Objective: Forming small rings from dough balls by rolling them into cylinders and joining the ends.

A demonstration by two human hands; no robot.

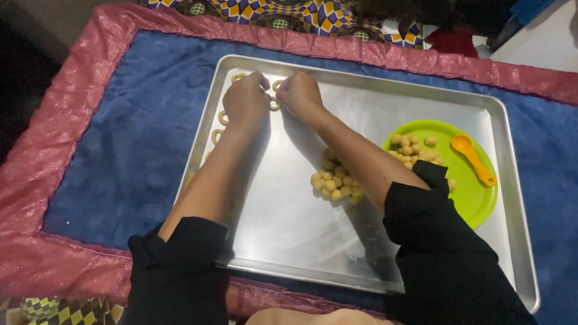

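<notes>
My left hand (245,99) and my right hand (300,94) meet at the far left of a metal baking tray (373,108), fingertips pinched on a small dough ring (274,105). More dough rings (223,117) lie in a column along the tray's left edge, partly hidden by my left hand. A heap of small dough balls (333,180) sits mid-tray beside my right forearm. A green plate (475,198) on the right holds further dough balls (414,149) and an orange measuring spoon (473,159).
The tray rests on a blue cloth (132,150) with a shiny pink border (54,120). A patterned fabric (283,12) lies at the far edge. Both my sleeves are black.
</notes>
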